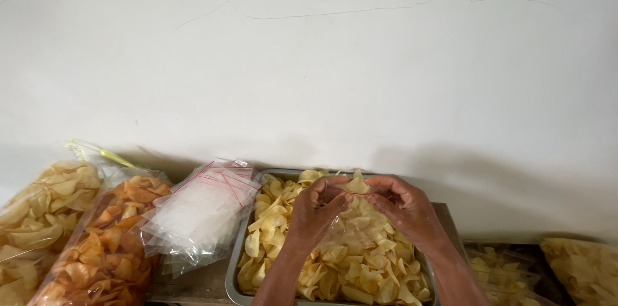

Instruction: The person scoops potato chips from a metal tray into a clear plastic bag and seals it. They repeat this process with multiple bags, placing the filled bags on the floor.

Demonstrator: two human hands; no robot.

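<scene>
I hold a small clear plastic bag (351, 219) over the metal tray (233, 274) of pale yellow chips (360, 267). My left hand (315, 209) pinches one side of the bag's top edge, and my right hand (402, 206) pinches the other side. Both grips are narrow, with fingers pressed on the thin plastic. The bag is see-through with a red line along its top. I think it is very light, soft and floppy, and a bit slippery, so the best place to hold it is right at the top edge. There seem to be some chips in the bag, and they look thin and easy to break. Beside the tray on the surface lies a pile of empty clear bags (199, 216). Further left sit a big bag of orange chips (106, 248) and a big bag of yellow chips (38, 209).
</scene>
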